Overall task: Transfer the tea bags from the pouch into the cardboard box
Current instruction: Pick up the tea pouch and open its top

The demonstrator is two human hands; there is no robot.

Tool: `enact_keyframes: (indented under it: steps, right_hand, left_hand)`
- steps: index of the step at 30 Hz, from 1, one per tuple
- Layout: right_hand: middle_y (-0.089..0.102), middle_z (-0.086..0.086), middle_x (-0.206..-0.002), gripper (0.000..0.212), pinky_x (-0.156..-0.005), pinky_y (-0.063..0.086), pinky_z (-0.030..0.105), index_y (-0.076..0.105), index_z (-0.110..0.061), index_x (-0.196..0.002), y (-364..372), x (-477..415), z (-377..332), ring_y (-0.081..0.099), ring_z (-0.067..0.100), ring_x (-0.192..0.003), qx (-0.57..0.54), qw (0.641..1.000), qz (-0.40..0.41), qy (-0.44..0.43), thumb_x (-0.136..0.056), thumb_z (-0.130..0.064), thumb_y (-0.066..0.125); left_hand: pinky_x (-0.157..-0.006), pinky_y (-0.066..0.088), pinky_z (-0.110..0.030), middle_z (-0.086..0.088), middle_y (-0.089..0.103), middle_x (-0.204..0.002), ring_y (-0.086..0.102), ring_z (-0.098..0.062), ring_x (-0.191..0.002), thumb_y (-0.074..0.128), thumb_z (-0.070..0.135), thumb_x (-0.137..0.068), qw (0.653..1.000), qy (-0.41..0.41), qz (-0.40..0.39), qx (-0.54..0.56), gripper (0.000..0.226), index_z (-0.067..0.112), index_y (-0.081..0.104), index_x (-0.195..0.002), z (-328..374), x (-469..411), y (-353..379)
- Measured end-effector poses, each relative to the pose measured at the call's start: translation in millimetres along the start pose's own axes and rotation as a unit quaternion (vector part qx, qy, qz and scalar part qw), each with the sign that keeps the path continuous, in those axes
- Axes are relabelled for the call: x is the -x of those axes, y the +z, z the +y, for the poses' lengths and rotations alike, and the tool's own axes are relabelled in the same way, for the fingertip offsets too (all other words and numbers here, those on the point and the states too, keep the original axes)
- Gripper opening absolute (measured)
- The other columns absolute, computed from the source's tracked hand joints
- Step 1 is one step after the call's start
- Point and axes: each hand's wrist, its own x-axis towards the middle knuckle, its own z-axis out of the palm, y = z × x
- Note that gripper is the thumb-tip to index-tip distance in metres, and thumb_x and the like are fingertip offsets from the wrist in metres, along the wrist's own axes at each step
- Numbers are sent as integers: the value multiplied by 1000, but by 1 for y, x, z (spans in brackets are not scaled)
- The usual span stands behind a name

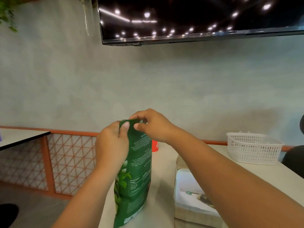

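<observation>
Both hands are working at the top of the pouch point(134, 170), which is standing upright mid-table, its base running off the bottom of the view. The left hand point(111, 145) is pinching the top seam from the left, thumb pressing on the near face. The right hand point(153, 127) is pinching the same seam from the right with curled fingers. Those fingers are covering the mouth, so sealed or parted, I cannot tell. Just right of the pouch the box point(189, 217) is lying open, pale inside, but the right forearm point(230, 178) is crossing over it and hiding a good part (something dark with a green tip is showing inside, too blurred to name). A red can point(155, 145) is peeking out behind the pouch, mostly hidden. Well off to the right a white basket point(253, 148) is sitting by the far edge of the table point(162, 170). The table's left edge is running close beside the pouch, and bare tabletop is lying between box and basket.
</observation>
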Motion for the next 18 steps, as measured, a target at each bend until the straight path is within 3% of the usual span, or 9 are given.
enact_keyframes:
  steps: [3,5,8,11,13,18]
  right_hand:
    - [48,-5,-101,18,-86,41,30,69,-22,-103,2,-7,-1,49,18,-102,48,996,76,2,-88,-25,60]
    - [50,1,-113,17,-93,40,36,69,-24,-100,3,-10,-5,46,21,-110,79,993,90,-9,-86,-30,62]
    - [59,-3,-91,13,-81,45,33,68,-21,-93,3,-14,-16,54,19,-93,82,994,69,-38,-88,-29,60]
    - [55,-7,-69,13,-66,41,27,63,-22,-80,-1,-18,-19,53,15,-74,73,995,71,-19,-89,-28,58]
    - [55,-8,-68,13,-65,39,26,61,-23,-76,-7,-18,-13,53,15,-74,66,995,80,5,-89,-26,59]
    - [56,-7,-71,7,-68,39,22,67,-17,-87,-25,-3,14,52,14,-75,60,991,100,59,-88,-19,60]
  left_hand:
    - [-55,47,-31,1,63,-63,59,-20,-62,53,27,-92,997,-35,-9,63,22,22,64,-73,0,-10,-7]
    - [-56,48,-28,3,66,-66,62,-19,-64,57,27,-90,995,-50,-11,81,18,27,66,-74,0,-17,-10]
    - [-59,48,-32,4,64,-68,61,-20,-66,54,27,-91,998,-20,-28,60,19,30,62,-74,-1,-28,-13]
    - [-67,49,-36,1,62,-72,59,-22,-73,46,29,-95,998,2,-59,19,22,20,60,-81,0,-41,-15]
    - [-70,50,-38,-6,64,-77,59,-26,-77,43,30,-96,997,1,-74,-4,29,11,61,-84,2,-52,-15]
    - [-56,37,-28,-3,57,-70,52,-20,-66,46,27,-96,994,-33,-91,43,30,11,56,-73,3,-66,-13]
